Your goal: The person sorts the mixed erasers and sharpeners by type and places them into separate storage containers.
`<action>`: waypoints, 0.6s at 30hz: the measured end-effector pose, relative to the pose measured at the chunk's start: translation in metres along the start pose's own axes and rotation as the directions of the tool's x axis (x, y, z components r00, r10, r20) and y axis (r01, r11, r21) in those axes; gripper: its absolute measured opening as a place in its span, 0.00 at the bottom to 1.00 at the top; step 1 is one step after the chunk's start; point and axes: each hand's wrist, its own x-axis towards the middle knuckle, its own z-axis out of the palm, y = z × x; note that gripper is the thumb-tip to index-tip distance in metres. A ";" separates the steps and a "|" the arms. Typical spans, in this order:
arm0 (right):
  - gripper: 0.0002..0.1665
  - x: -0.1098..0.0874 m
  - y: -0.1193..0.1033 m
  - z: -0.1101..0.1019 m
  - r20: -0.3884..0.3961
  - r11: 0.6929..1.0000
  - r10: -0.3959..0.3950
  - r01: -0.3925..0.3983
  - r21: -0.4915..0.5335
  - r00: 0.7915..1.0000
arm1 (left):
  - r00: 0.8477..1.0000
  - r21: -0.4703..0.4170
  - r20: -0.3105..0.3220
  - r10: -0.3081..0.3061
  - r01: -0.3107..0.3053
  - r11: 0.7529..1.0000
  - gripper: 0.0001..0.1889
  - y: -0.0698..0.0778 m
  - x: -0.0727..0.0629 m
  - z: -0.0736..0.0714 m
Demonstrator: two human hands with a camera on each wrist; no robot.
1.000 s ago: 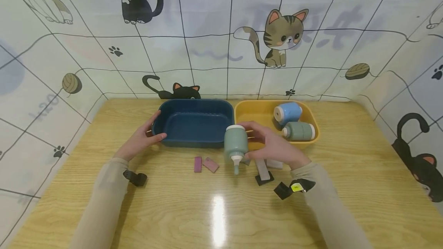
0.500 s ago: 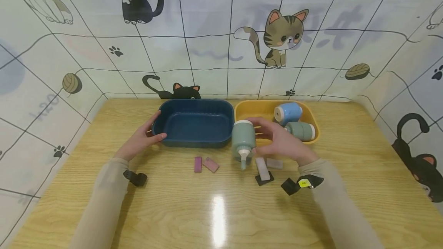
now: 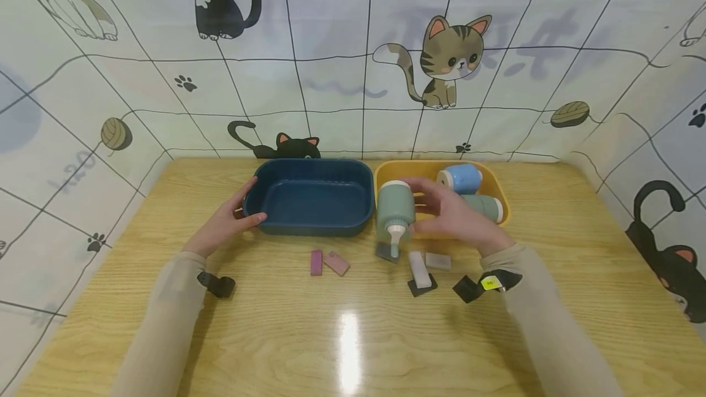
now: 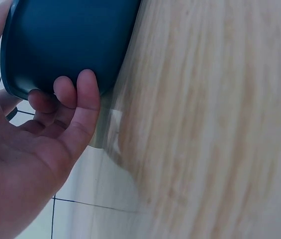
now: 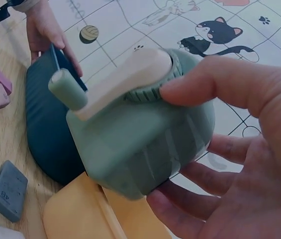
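My right hand (image 3: 455, 216) holds a green crank pencil sharpener (image 3: 395, 204), tilted, over the left part of the yellow tray (image 3: 405, 167). In the right wrist view the thumb presses by its ribbed collar, next to the white crank arm (image 5: 125, 79), while the fingers (image 5: 185, 204) support the body from the other side. Inside the yellow tray lie a blue sharpener (image 3: 465, 178) and another green one (image 3: 485, 206), partly hidden by my right hand. My left hand (image 3: 223, 222) grips the left end of the dark blue tray (image 3: 309, 230), fingertips against its wall in the left wrist view.
In front of the trays lie small erasers: a purple one (image 3: 316, 263), a pink one (image 3: 337, 263), two whitish ones (image 3: 420, 268) and dark grey ones (image 3: 386, 252). A cat-patterned cloth wall (image 3: 331, 90) stands right behind the trays.
My right hand has carried the green sharpener rightward and slightly back, from the blue tray's right corner to over the yellow tray. The left hand stays on the blue tray.
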 end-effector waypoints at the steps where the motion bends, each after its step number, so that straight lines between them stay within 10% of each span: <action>1: 0.46 0.000 0.000 -0.001 -0.006 1.000 0.011 -0.011 0.002 1.000 | 1.000 0.002 0.000 0.000 0.000 1.000 0.44 0.000 0.000 0.000; 18: 0.45 0.010 0.001 -0.015 -0.019 0.994 0.101 -0.101 0.034 0.995 | 1.000 0.003 -0.004 0.007 -0.007 1.000 0.44 0.001 -0.001 0.000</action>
